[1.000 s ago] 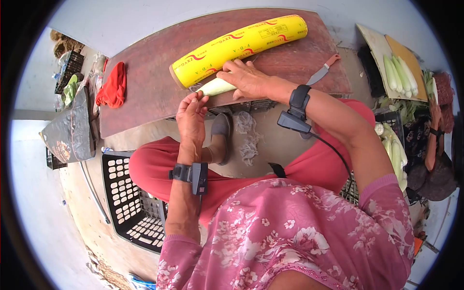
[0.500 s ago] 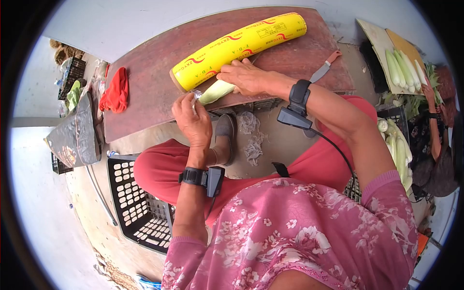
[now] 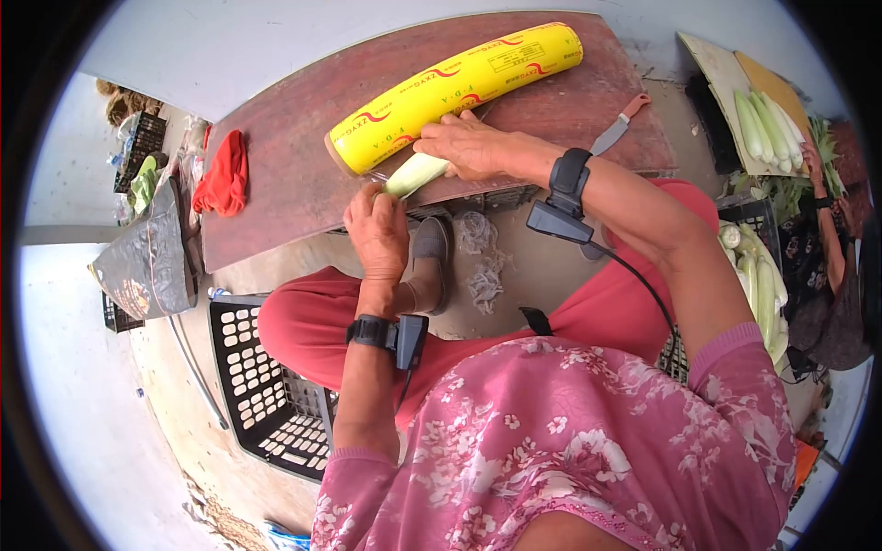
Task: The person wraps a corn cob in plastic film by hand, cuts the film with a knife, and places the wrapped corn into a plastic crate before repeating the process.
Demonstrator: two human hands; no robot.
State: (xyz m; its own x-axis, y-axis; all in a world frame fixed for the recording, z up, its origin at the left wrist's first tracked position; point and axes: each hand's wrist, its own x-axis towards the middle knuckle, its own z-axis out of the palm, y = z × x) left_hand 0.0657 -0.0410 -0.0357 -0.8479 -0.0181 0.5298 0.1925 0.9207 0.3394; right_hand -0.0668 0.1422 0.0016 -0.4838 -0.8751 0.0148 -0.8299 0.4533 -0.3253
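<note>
Your left hand point(image 3: 377, 230) has slid up to the table point(image 3: 276, 184) edge, fingers now closing on the corn point(image 3: 413, 173) tip. Your right hand point(image 3: 469, 145) is pressing the corn beside the yellow roll point(image 3: 450, 87), so wrapping is continuing.

Wood, film and husk under my hands

The table point(image 3: 294, 174) I work at is reddish-brown wood, matt and worn. Lying on it, the yellow roll point(image 3: 455, 84) has a glossy, smooth plastic skin with red print. Just below the roll, my right hand point(image 3: 470, 145) presses a pale green corn cob point(image 3: 413, 174) with a smooth, faintly shiny husk. Left of the roll lies a red cloth point(image 3: 220, 173), soft and crumpled. Right of it, the knife point(image 3: 617, 126) shows a dull metal blade. Below the table, the black crate point(image 3: 257, 386) is matt plastic lattice.
</note>
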